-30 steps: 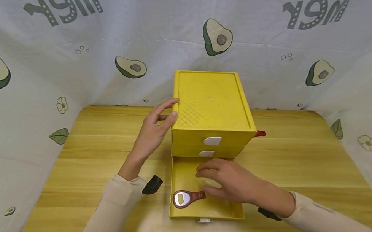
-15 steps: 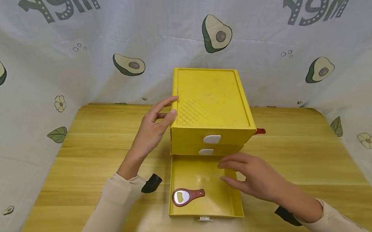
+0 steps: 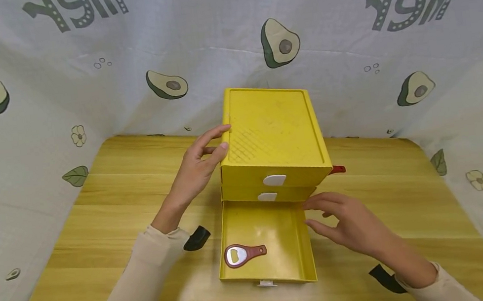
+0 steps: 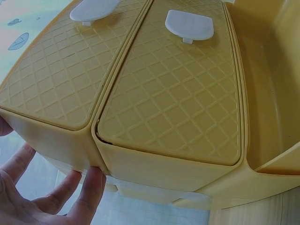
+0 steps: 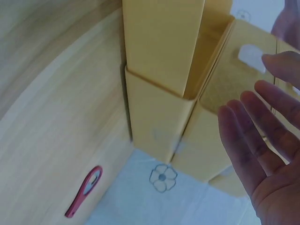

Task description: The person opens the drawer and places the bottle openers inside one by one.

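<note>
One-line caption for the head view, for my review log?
Left hand steadies yellow drawer unit; right hand hovers beside open bottom drawer holding bottle opener.

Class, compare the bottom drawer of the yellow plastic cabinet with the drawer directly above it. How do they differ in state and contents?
The bottom drawer is pulled out over the wooden table; the middle drawer is pushed in, flush with the cabinet front. The bottom drawer's inside shows, holding a red bottle opener; the middle drawer's inside is hidden. Both are yellow plastic with a white tab handle.
</note>
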The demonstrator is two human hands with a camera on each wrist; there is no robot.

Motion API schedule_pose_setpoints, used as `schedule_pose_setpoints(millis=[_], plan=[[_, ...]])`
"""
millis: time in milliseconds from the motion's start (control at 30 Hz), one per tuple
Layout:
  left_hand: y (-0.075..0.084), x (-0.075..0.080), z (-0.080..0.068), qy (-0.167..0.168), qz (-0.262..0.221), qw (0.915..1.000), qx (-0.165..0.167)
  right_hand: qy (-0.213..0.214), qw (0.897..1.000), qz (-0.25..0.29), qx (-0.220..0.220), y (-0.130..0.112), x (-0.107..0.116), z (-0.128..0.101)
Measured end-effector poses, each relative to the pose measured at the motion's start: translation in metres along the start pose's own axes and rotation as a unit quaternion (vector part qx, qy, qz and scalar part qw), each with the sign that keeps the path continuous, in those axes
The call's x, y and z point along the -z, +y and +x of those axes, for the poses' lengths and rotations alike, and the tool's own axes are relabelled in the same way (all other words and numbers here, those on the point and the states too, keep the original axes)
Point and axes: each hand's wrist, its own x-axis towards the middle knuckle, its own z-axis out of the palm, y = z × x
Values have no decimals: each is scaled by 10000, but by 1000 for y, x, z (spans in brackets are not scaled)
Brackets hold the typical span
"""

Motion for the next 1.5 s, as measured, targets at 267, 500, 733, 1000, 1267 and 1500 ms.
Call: schedule_pose_setpoints(millis=[267,500,733,1000,1267,1500], plan=[[1,0,-1,-5,22,10000,33,102,9998,-127,-103,14,10,0],[-1,0,1,-7,-5,10000,3,196,9991,-205,-317,38,15,4],[-1,0,2,-30,-14,10000,-46,117,9963,-417,-737,70,16,9],[-1,0,1,-3,-9,10000,-19,-375,9902,-355,-1294,103,8,16],[-3,0,2,-5,-66,10000,-31,-948,9848,-240,-1437,133,-9,19],[-4,1,3,-4,-79,10000,-34,-1139,9864,109,-1180,151,-22,17]])
